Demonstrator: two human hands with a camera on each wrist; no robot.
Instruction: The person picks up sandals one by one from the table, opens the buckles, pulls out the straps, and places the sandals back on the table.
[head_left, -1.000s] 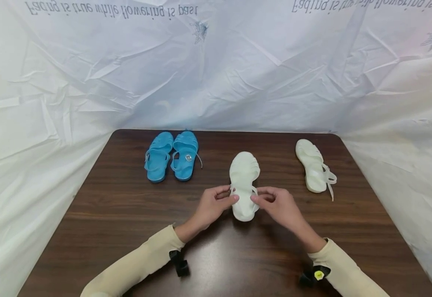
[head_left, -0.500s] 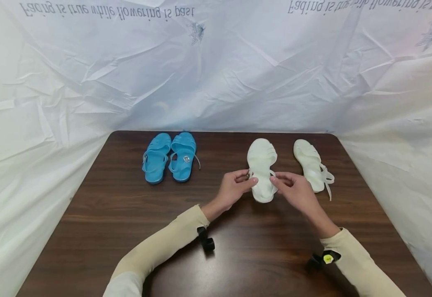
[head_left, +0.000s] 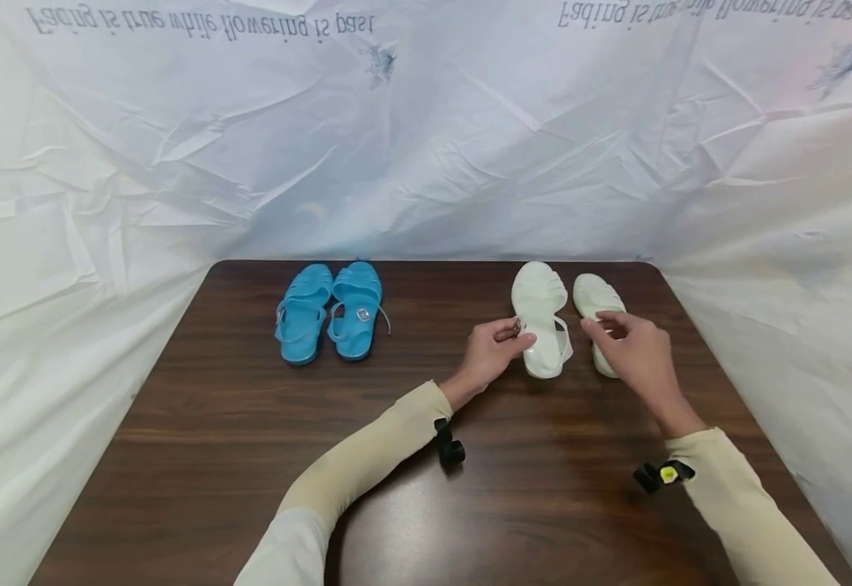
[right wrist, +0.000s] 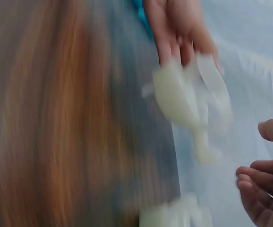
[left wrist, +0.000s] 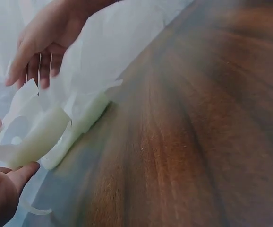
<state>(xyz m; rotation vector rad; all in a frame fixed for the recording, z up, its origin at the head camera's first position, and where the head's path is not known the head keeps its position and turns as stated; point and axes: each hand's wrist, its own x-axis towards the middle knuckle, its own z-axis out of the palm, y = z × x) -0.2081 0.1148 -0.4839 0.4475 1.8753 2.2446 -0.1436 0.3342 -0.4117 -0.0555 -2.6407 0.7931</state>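
My left hand (head_left: 490, 352) pinches the near left side of a white sandal (head_left: 540, 297), thumb on the footbed and fingers at the strap. In the left wrist view that sandal's heel (left wrist: 44, 137) tilts above the table. To its right lies a second white sandal (head_left: 592, 295), toe toward the back edge. Over this one hovers my right hand (head_left: 641, 354), hiding its strap and part of the heel. The right wrist view shows the thumb and fingers (right wrist: 261, 182) apart, nothing between them; the held sandal (right wrist: 176, 94) is blurred there.
A pair of blue sandals (head_left: 299, 330) lies side by side at the back left, one with a label on its footbed. The dark wooden table (head_left: 250, 488) has a back edge just beyond the shoes. White printed sheeting (head_left: 426, 163) hangs behind and along both sides.
The held white sandal has moved right and toward the back, close beside the other white one. My right hand has let go of it and moved right, over the second sandal.
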